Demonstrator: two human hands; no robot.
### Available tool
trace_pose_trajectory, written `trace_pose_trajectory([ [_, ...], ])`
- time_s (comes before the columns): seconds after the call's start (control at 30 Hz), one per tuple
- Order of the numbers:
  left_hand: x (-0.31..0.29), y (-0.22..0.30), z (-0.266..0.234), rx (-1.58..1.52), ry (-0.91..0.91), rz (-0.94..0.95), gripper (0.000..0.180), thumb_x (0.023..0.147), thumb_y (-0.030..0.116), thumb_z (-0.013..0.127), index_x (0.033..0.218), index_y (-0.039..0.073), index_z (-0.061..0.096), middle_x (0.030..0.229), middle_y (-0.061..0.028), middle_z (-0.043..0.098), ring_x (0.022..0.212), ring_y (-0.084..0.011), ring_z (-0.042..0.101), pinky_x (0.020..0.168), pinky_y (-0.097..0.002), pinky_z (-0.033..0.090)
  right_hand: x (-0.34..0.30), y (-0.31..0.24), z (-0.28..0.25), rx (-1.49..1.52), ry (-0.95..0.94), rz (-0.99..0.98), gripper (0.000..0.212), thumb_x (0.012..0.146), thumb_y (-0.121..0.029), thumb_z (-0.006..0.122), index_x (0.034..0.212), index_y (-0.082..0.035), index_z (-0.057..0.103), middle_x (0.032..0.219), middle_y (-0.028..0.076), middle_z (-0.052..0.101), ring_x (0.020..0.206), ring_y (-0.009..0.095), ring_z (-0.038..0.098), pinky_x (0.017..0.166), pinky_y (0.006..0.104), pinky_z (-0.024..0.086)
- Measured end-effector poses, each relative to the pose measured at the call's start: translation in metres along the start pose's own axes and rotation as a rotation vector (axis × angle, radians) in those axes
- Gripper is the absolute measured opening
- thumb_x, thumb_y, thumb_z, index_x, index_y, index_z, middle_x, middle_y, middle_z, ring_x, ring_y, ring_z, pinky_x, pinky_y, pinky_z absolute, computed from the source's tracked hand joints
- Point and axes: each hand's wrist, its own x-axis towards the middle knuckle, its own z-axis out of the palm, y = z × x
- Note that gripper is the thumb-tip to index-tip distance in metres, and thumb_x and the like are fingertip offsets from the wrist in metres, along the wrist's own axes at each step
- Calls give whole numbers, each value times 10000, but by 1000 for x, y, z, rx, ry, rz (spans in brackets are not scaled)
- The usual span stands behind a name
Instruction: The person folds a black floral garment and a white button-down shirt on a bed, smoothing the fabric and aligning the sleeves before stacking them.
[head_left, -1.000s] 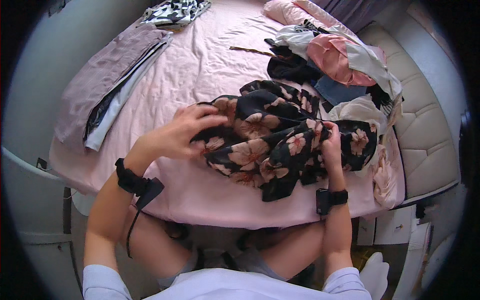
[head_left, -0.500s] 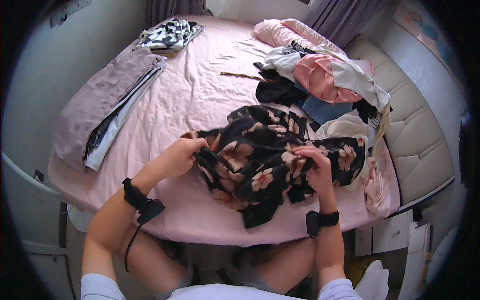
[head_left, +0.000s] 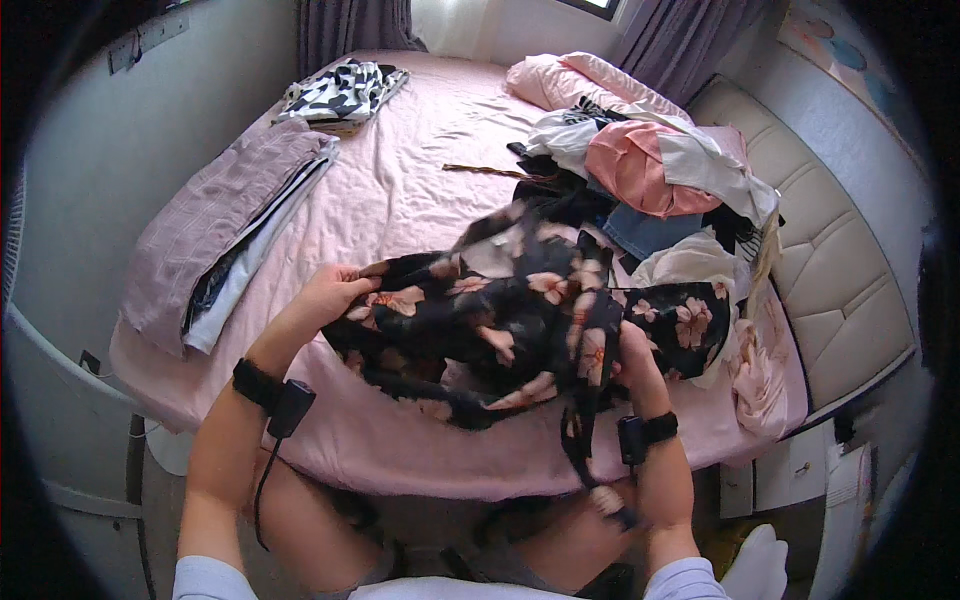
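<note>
A thin black garment with pale pink flowers (head_left: 470, 310) is spread between my hands over the near part of the bed; its exact kind is unclear. My left hand (head_left: 338, 292) is closed in a pinch on its left edge. At its right side my right hand (head_left: 637, 352) is closed on the bunched cloth, with the fingers partly hidden. From there a narrow strip of the garment hangs over the bed's front edge toward my leg. More of the same floral cloth (head_left: 692, 318) lies to the right of that hand; whether it is joined cannot be seen.
The bed (head_left: 400, 180) has a pink sheet. Along its left side lie folded trousers (head_left: 215, 215) and a black-and-white patterned stack (head_left: 345, 92). At the right is a loose clothes heap (head_left: 635, 165), by the padded headboard (head_left: 830, 235). A brown braided belt (head_left: 495, 170) lies mid-bed.
My left hand has moved left and slightly up, stretching the garment wider. My right hand has moved down a little, and a strip now hangs over the edge. The view has shifted slightly.
</note>
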Motion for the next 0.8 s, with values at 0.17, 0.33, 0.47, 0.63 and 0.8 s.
trace_pose_trajectory([
  [0.17, 10, -18, 0, 345, 99, 207, 276, 961, 192, 606, 1050, -49, 710, 887, -42, 726, 798, -112, 660, 728, -275, 512, -23, -12, -9, -345, 74, -26, 258, 968, -285, 501, 848, -82, 607, 656, 4, 554, 500, 150, 543, 423, 279, 415],
  [0.33, 2, -20, -2, 495, 226, 406, 240, 928, 70, 569, 1098, -40, 698, 931, -56, 731, 862, -133, 652, 812, -271, 512, -30, -14, -9, -473, 43, -227, 172, 948, -166, 516, 970, -44, 636, 813, 29, 630, 608, 140, 595, 506, 300, 483],
  [0.47, 2, -10, 8, 224, 10, 258, 356, 845, -73, 486, 1148, -29, 667, 1045, -61, 695, 966, -135, 630, 897, -260, 489, -27, -21, -18, -536, -37, -627, 277, 920, -70, 547, 1178, -8, 626, 1077, 79, 663, 918, 154, 638, 809, 273, 524],
  [0.63, -1, -4, 34, 57, 12, 105, 186, 877, 81, 629, 1013, -30, 691, 985, -47, 688, 918, -115, 625, 847, -246, 490, -9, -27, -9, -182, -48, -511, 403, 927, -241, 610, 1241, 11, 613, 1185, 87, 638, 1112, 161, 568, 1027, 303, 403],
  [0.8, 4, -11, 30, 12, -11, 73, 205, 886, 212, 726, 910, 8, 725, 803, -10, 676, 714, -75, 598, 651, -238, 478, -14, -25, 1, -750, 32, -593, 242, 891, -164, 647, 1073, -5, 634, 1000, 39, 649, 942, 142, 607, 863, 253, 476],
])
